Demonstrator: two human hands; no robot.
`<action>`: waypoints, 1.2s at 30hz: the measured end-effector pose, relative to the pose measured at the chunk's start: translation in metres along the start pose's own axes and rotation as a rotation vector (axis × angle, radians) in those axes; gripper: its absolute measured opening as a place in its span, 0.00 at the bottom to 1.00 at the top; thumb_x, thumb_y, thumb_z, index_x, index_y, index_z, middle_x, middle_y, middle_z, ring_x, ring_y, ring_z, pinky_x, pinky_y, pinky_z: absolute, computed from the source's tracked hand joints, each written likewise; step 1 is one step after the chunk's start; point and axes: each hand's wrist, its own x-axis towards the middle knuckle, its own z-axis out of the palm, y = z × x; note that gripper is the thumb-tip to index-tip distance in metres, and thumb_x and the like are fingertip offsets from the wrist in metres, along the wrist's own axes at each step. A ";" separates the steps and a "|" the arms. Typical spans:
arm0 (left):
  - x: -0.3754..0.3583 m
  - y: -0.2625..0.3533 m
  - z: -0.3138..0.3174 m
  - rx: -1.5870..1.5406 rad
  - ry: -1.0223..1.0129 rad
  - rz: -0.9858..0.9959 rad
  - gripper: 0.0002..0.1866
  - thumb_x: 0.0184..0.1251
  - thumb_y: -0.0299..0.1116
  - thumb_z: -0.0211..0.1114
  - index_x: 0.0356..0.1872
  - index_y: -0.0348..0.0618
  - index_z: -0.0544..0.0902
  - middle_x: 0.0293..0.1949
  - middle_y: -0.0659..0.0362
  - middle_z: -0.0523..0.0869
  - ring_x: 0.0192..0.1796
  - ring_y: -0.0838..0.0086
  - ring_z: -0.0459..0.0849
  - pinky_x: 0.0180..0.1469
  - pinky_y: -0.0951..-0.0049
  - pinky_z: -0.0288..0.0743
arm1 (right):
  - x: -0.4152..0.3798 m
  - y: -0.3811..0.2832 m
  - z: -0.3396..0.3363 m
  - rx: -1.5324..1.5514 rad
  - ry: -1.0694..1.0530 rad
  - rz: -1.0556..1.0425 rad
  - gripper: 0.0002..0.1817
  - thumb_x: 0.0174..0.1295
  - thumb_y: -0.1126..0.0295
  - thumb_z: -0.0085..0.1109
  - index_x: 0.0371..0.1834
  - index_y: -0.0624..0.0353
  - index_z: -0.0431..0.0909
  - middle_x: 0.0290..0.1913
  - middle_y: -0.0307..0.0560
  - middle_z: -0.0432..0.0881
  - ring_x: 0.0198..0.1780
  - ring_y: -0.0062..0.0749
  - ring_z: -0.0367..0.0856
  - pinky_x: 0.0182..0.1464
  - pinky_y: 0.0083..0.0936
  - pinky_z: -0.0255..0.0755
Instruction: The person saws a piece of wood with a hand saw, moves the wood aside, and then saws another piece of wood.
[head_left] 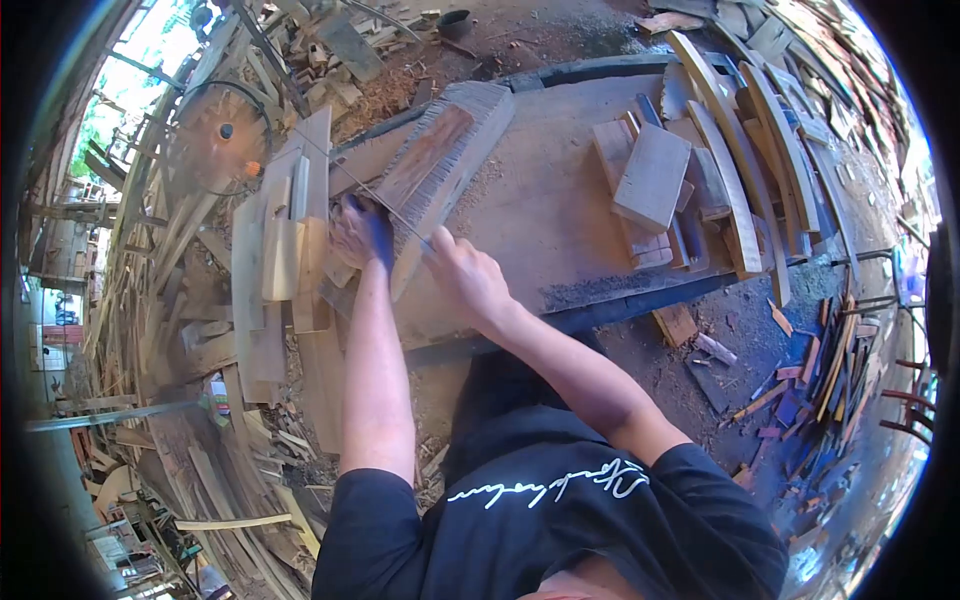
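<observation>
A thick wooden block (460,130) with a rough, ridged top lies slantwise on the worktable. My right hand (465,270) is closed in a fist around the near end of a long thin rod-like tool (400,217). From the fist the tool runs up and left across the near part of the block. My left hand (362,235) is at the block's left side, just below the tool, with its fingers curled and partly in shadow. What those fingers grip, I cannot tell.
The worktable (560,150) carries a stack of wooden blocks (652,178) at right, beside long curved wood pieces (735,170). Upright boards (312,190) stand close left of my left hand. A round fan (225,135) is farther left. Wood scraps (800,380) litter the ground.
</observation>
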 end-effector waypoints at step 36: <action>-0.024 0.022 -0.016 -0.011 -0.037 0.027 0.16 0.72 0.45 0.50 0.44 0.49 0.84 0.47 0.54 0.87 0.54 0.56 0.82 0.57 0.54 0.69 | -0.096 0.013 -0.063 -0.045 -0.025 0.061 0.11 0.69 0.67 0.58 0.41 0.60 0.67 0.33 0.65 0.80 0.36 0.67 0.81 0.34 0.52 0.73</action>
